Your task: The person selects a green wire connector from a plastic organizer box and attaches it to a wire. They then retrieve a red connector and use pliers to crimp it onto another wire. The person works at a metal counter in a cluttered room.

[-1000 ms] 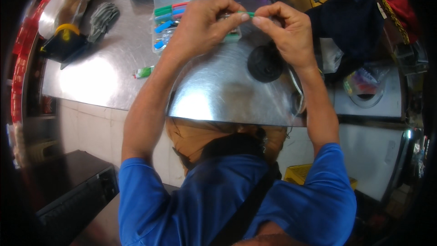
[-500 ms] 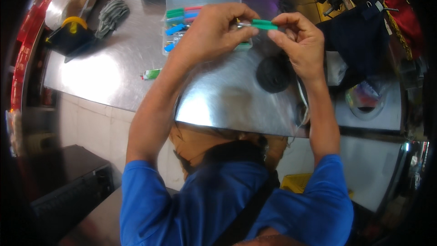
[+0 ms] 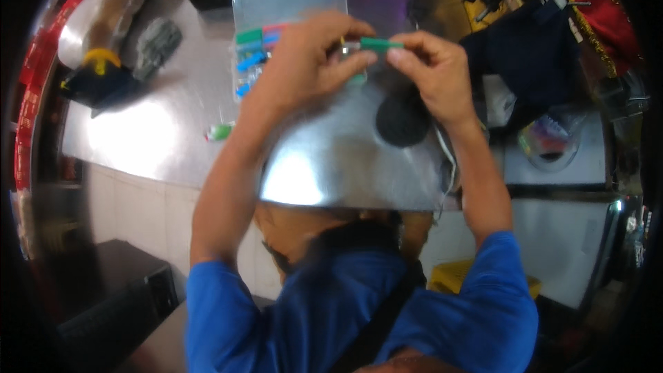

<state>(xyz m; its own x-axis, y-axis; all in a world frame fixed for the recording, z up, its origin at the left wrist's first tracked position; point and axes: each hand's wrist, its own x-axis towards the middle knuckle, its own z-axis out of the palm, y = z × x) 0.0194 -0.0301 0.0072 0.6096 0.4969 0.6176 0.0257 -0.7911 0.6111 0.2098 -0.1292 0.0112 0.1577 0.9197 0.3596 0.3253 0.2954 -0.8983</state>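
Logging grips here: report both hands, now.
Left hand: curled around a silver-coloured piece; exact grip cannot be told.
Right hand: closed, pinching a green piece.

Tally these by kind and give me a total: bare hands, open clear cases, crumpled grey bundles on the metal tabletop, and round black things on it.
Bare hands: 2, the left hand and the right hand
Open clear case: 1
Crumpled grey bundle: 1
Round black thing: 1
Total: 5
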